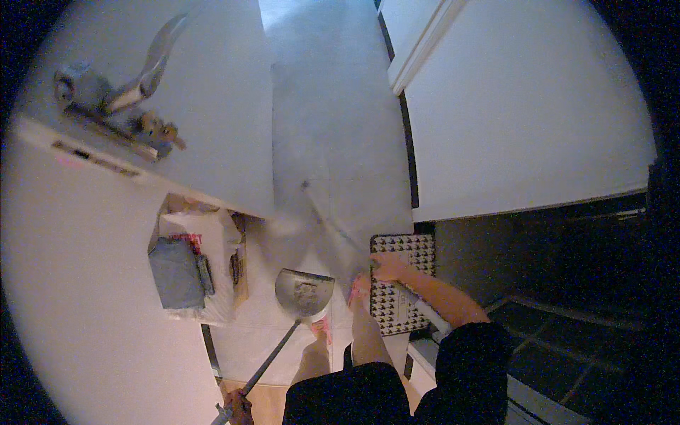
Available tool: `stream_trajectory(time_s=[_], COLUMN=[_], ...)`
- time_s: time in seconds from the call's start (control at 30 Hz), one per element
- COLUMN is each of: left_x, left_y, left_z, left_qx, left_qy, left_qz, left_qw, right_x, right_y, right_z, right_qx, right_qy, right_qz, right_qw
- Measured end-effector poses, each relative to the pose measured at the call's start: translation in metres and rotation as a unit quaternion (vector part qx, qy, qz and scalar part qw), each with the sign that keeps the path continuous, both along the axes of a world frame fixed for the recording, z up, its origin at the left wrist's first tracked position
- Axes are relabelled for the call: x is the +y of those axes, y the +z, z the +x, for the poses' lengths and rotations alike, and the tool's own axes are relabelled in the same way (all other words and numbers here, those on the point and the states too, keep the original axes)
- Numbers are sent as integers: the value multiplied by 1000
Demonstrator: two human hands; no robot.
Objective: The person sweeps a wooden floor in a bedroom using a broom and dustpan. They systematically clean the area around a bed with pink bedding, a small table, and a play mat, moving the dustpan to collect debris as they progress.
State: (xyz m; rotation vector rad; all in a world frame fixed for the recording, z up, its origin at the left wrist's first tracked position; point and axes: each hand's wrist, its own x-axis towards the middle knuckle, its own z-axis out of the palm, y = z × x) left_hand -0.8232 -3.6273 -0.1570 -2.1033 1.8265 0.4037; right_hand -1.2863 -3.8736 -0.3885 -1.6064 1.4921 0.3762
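Observation:
Down at the lower left, my left hand is closed round the long dark handle of a dustpan. The pan rests on the floor in front of my feet, with grey dust or debris in it. My right hand grips a long pale pole, whose thicker part runs back under my forearm. Beyond that hand a thin, blurred length stretches to a small dark tip over the floor. Blur hides what kind of tool the pole belongs to.
A patterned mat lies right of my feet, which wear pink footwear. On the left stands a white bag with grey cloth on it. A door with a metal handle is ajar at upper left. White walls or doors flank the tiled floor.

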Motion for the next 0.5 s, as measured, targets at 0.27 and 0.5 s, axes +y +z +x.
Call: stream_trajectory(time_s=[0.27,0.5], left_x=[-85,-172], left_y=[-1,16], left_z=[-50,-131], left_qx=[25,23], left_qy=[20,50], left_qz=[-8,-12], left_qw=[999,998], right_x=[-63,-229], right_y=[-54,-44], right_z=[-33,-135], right_qx=[-33,77], right_qy=[59,-16], right_qz=[73,11], right_qw=[995,997])
